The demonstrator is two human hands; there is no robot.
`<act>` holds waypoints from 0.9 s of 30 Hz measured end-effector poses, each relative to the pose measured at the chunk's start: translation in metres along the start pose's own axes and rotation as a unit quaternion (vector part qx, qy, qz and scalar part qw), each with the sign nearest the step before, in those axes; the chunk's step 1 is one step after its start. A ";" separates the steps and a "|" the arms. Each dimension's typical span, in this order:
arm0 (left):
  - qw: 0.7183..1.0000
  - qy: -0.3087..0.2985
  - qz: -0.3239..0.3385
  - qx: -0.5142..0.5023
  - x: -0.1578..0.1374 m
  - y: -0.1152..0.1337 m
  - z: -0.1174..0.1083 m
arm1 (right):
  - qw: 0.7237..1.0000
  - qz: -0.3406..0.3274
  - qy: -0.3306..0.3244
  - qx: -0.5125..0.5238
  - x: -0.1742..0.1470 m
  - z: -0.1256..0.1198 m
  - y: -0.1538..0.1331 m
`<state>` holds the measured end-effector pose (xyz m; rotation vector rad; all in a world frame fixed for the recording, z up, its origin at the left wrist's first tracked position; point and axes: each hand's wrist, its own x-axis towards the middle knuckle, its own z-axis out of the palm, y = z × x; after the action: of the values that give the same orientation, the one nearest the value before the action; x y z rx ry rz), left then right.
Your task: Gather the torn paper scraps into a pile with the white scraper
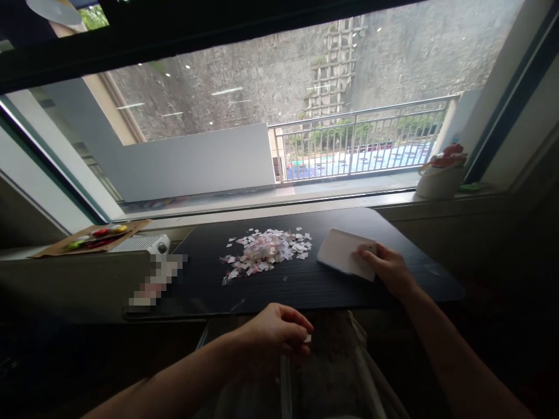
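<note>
My left hand is below the table's front edge, pinching a small pale scrap of paper between thumb and fingertips. A flat white rectangular piece with rounded corners, like a shallow tray or board, is gripped at its right end by my right hand. It is held tilted above the right part of the dark table; whether its lower edge touches the tabletop I cannot tell. To its left lies a loose heap of small cut paper pieces, white and pinkish, with single bits scattered around it.
Behind the table runs a window sill under a large window. A white container with reddish things stands on the sill at right. At left are a brown sheet with colourful items and a white radiator. Part of the table's left end is pixelated.
</note>
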<state>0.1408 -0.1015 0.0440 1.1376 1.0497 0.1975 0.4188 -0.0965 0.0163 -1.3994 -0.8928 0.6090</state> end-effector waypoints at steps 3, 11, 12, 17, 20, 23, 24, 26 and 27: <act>0.994 0.004 0.030 0.101 0.008 -0.002 0.007 | 1.000 -0.001 0.001 -0.003 0.000 0.000 0.001; 0.911 0.061 0.153 0.377 0.018 0.005 0.022 | 1.000 0.007 -0.002 0.003 0.001 0.000 0.001; 0.903 0.068 0.162 0.391 0.015 0.007 0.021 | 1.000 0.010 -0.002 0.005 0.001 0.000 0.000; 0.870 0.054 0.177 0.456 -0.011 0.008 -0.005 | 0.999 0.031 0.013 0.030 -0.002 0.001 -0.001; 0.894 0.046 0.106 0.432 -0.019 -0.011 -0.030 | 0.999 0.021 0.020 0.018 -0.002 0.001 0.000; 0.910 0.035 0.079 0.405 -0.008 -0.044 -0.046 | 0.999 0.023 0.028 -0.007 -0.002 0.001 0.000; 0.918 0.032 0.072 0.388 -0.001 -0.055 -0.048 | 0.999 0.027 0.028 -0.009 -0.002 0.000 0.000; 0.939 0.021 0.064 0.338 0.015 -0.077 -0.047 | 0.999 0.039 0.023 -0.006 -0.002 -0.001 -0.001; 0.950 0.015 0.068 0.305 0.023 -0.086 -0.045 | 0.999 0.043 0.021 -0.004 -0.002 -0.001 -0.001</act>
<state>0.0880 -0.0980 -0.0403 1.7723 1.0926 -0.0097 0.4183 -0.0989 0.0168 -1.4577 -0.8056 0.6394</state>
